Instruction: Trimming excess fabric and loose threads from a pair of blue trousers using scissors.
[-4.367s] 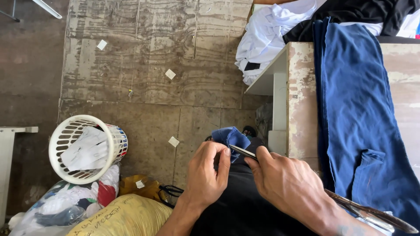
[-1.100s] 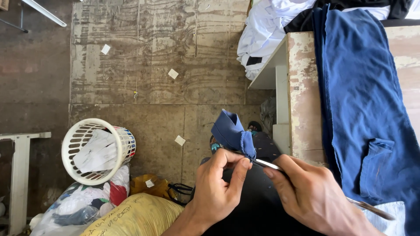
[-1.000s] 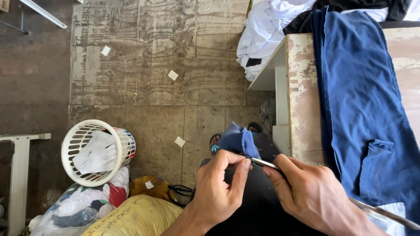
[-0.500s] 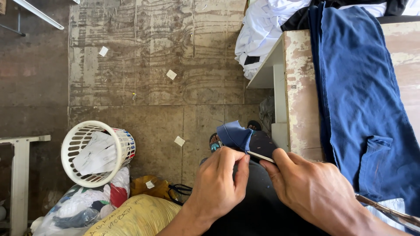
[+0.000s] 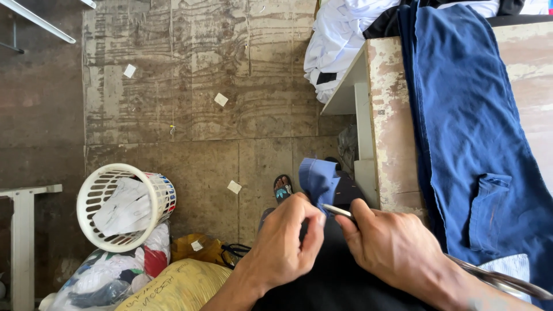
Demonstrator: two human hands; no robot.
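My left hand (image 5: 285,245) pinches a small piece of blue cloth (image 5: 318,178) between thumb and fingers, just above my lap. My right hand (image 5: 391,245) grips a thin metal tool (image 5: 337,211) whose tip touches the cloth at the pinch. A long metal handle (image 5: 501,279) runs back along my right wrist. Both hands hover over dark fabric (image 5: 334,276) on my lap. My foot in a sandal (image 5: 282,189) shows on the floor beyond the cloth.
A worn wooden table (image 5: 386,115) at right carries blue trousers (image 5: 478,132) with a pocket. White garments (image 5: 340,40) are piled behind it. A white plastic basket (image 5: 124,204) with paper lies at left above cloth bundles (image 5: 109,276) and a yellow sack (image 5: 173,285). Paper scraps dot the floor.
The blue cloth piece has shifted slightly in my left fingers, and the tool tip stays at it. Both hands remain close together over my lap.
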